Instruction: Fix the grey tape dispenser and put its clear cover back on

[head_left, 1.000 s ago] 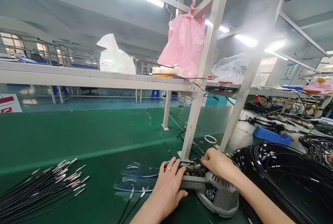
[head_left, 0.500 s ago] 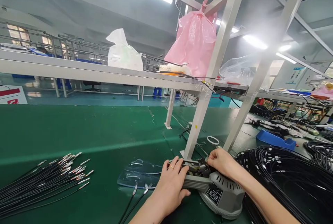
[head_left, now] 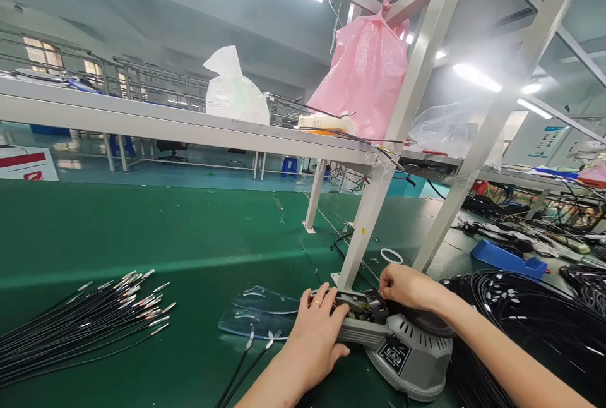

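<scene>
A grey bench machine point(head_left: 417, 364) with a rounded, vented housing and a black label sits on the green table; it looks like an automatic tape dispenser. My left hand point(head_left: 318, 338) rests across its long arm, fingers spread over the top edge and thumb apart. At the dark mechanism point(head_left: 374, 307) by the housing, my right hand point(head_left: 402, 287) has its fingers pinched together. Whatever lies between those fingertips is hidden. Beside my left hand lie clear bluish plastic sheets point(head_left: 255, 313), with two black cables point(head_left: 239, 367) ending in silvery tips on their near edge.
A bundle of black cables point(head_left: 85, 332) fans out at left. Coiled black cables point(head_left: 516, 332) lie close to my right arm, with a blue tray point(head_left: 509, 259) behind. A white post point(head_left: 367, 225) stands just beyond the machine, near a white ring point(head_left: 391, 256). A raised shelf point(head_left: 189, 133) crosses behind.
The camera view has shifted slightly, so most things sit a little farther right. Both hands stay at the same places on the machine, with the right fingers still pinched.
</scene>
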The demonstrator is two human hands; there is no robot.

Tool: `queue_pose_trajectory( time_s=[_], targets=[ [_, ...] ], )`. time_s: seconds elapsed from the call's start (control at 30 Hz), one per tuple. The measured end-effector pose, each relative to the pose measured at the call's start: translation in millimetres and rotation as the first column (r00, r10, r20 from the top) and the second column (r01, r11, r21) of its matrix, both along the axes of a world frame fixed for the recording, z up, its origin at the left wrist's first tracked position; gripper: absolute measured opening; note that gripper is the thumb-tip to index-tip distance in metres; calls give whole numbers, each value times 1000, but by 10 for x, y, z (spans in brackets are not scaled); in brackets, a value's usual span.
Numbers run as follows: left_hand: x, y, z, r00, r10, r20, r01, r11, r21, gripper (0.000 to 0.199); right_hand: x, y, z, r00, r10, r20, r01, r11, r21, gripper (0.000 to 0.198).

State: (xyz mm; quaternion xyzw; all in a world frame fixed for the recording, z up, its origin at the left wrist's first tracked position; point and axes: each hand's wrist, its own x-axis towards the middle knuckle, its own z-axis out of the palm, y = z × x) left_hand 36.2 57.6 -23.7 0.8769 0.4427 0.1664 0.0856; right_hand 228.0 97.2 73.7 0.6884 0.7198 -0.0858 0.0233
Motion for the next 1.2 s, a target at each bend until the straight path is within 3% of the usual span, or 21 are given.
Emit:
queue_pose_trajectory(
  time_s=[0.33,0.73,1.2],
  targets=[
    [8,-24,18,1000,3,-10,-3,1000,7,61,-190,48,191,979,107,172,-78,982,-169,29],
    [-19,1,18,1000,-5,-23,4,1000,-24,61,-96,113,152,993,106,58,-91,971,-221,36],
    [-29,-72,68,1000,8,-2,-8,997,80,61,-14,121,149,999,21,31,-13,976,-218,28]
  ],
)
